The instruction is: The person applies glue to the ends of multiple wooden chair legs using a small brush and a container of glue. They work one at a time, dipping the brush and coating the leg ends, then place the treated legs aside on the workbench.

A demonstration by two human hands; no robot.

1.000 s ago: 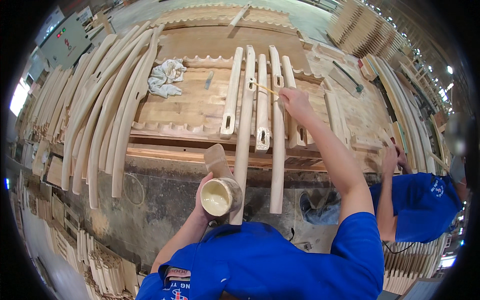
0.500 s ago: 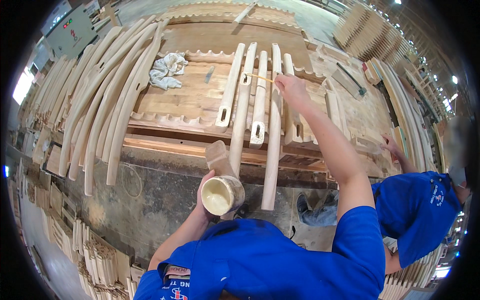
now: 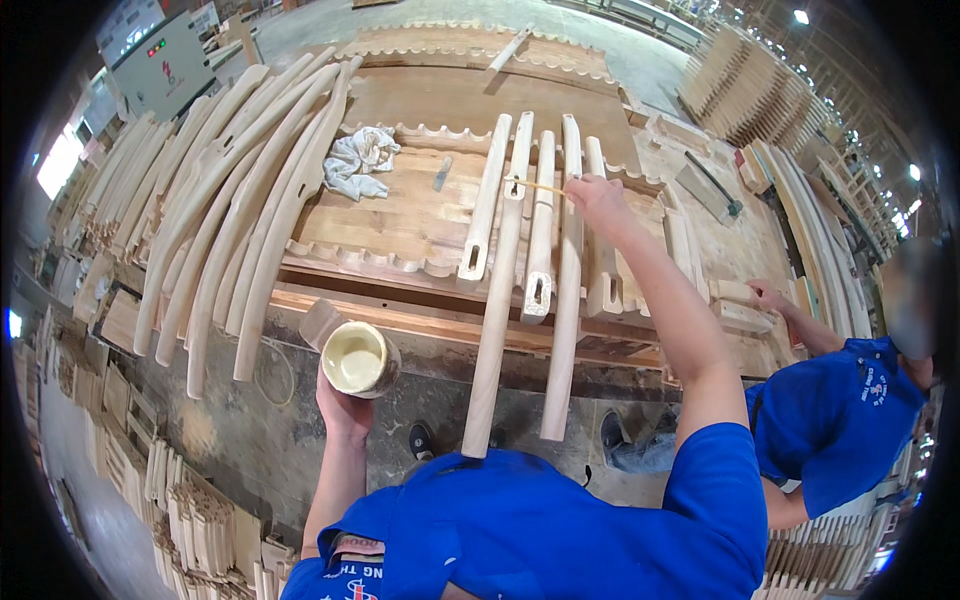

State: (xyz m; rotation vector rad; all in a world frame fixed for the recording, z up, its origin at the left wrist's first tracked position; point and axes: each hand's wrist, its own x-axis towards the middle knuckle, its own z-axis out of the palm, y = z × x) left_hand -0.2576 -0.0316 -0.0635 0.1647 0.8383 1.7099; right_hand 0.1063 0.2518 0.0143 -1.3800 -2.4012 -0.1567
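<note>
My left hand (image 3: 345, 408) is wrapped round a round pot (image 3: 387, 370) with pale cream liquid inside, held over the floor in front of the bench. A flat piece of wood (image 3: 319, 322) sticks out beside its rim; how it is held is hidden. Pinched in my right hand (image 3: 600, 205) is a thin wooden stick (image 3: 541, 186). Its tip meets a small slot in a long wooden leg (image 3: 497, 330), which lies over the bench edge toward me. Other slotted wooden pieces lie alongside, including a short one (image 3: 481, 220) on the left and another long one (image 3: 564, 340) under my right hand's side.
Scalloped wooden rails (image 3: 370, 257) run across the bench. A white rag (image 3: 360, 162) and a metal blade (image 3: 442, 173) lie on it. Curved wooden parts (image 3: 262, 230) are piled at left. A co-worker in blue (image 3: 830, 420) stands at right, one hand on a wood block (image 3: 742, 318).
My left hand has carried the pot leftward and slightly away from my body. The stick in my right hand stays at the same leg's slot. The co-worker's hand now touches a wood block.
</note>
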